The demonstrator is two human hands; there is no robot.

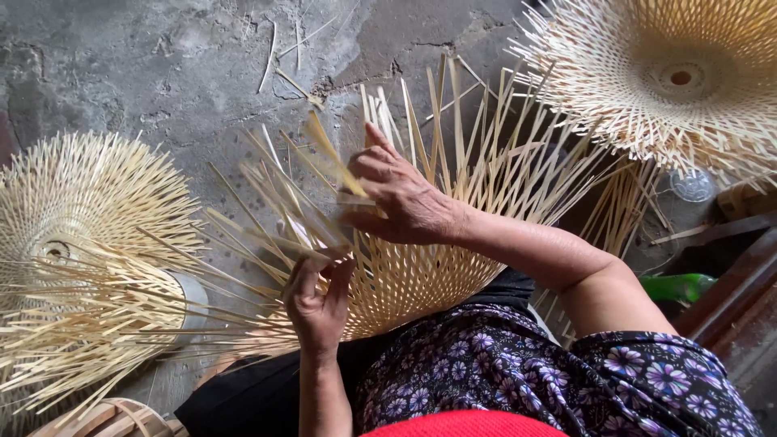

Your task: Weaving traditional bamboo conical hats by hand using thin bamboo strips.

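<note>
A half-woven bamboo piece (421, 279) rests on my lap, its loose strips fanning out toward the concrete floor. My right hand (401, 198) reaches across the weave and pinches a thin bamboo strip (332, 158) that sticks up and to the left. My left hand (320, 303) sits lower, at the near left edge of the weave, fingers curled around several loose strips (279, 239). The two hands are close together, about a hand's width apart.
A finished woven bamboo piece (680, 77) lies at the top right. Two more (77, 210) are stacked on the left, over a grey pot (193, 301). A green bottle (678, 286) and wooden planks (728, 279) lie at right. The floor (162, 65) is cracked concrete.
</note>
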